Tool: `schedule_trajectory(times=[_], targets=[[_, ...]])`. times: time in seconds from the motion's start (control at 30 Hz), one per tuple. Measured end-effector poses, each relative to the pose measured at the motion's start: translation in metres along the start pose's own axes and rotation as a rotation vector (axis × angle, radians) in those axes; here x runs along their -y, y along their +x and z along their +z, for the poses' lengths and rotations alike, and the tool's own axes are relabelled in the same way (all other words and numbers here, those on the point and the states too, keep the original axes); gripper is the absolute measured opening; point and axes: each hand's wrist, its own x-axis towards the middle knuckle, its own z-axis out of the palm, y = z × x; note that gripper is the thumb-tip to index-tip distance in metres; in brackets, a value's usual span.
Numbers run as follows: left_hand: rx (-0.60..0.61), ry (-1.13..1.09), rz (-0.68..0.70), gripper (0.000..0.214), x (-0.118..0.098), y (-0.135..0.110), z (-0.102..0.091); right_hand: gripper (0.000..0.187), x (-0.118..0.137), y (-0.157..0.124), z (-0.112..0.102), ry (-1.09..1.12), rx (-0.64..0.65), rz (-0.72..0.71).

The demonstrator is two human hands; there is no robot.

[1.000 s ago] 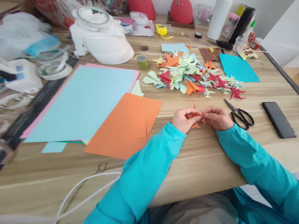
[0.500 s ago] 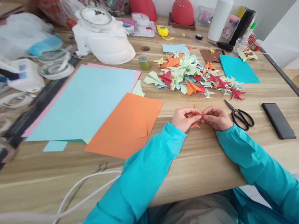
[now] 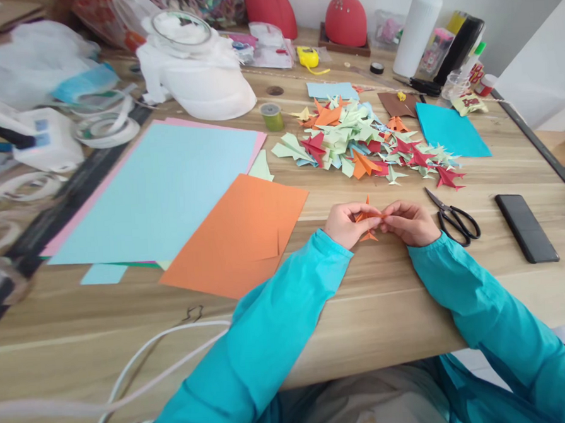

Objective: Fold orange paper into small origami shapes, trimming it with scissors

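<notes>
Both my hands pinch a small folded orange paper piece just above the wooden table. My left hand grips its left side with closed fingers. My right hand holds its right side, fingers curled. Both arms wear teal sleeves. A pile of folded paper shapes in green, red and orange lies just beyond my hands. An orange sheet lies to the left of my left hand.
Black scissors and a dark phone lie right of my hands. Light blue and pink sheets cover the left. A teal sheet, paper towel roll, white container, tape rolls and a white cable surround them.
My hands stay in place, working the orange piece with small finger movements. The view has shifted slightly.
</notes>
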Motion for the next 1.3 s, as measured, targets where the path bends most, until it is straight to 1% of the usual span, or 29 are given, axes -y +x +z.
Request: schedule_trajectory(times=[0.23, 0.33, 0.6, 0.77, 1.13, 1.3], targets=[[-0.021, 0.022, 0.009, 0.019, -0.0016, -0.0004, 0.0003, 0.023, -0.0001, 0.0001, 0.0009, 0.008, -0.008, 0.007], [-0.012, 0.035, 0.022, 0.018, -0.0013, -0.0009, 0.0003, 0.023, -0.0003, 0.0002, 0.0008, 0.016, -0.014, 0.011], [0.011, 0.135, 0.105, 0.017, 0.0022, -0.0015, 0.0015, 0.022, -0.0006, 0.0013, 0.001, 0.004, -0.046, 0.037], [0.003, 0.189, 0.144, 0.016, 0.0045, -0.0011, 0.0008, 0.022, 0.0003, 0.0014, 0.0018, 0.014, -0.067, 0.061], [-0.012, 0.2, 0.163, 0.016, 0.0059, -0.0013, 0.001, 0.026, -0.0003, 0.0026, 0.004, 0.007, -0.139, 0.069], [-0.021, 0.179, 0.12, 0.017, 0.0053, -0.0016, 0.0011, 0.03, -0.0016, 0.0027, 0.0035, 0.017, -0.155, 0.071]])
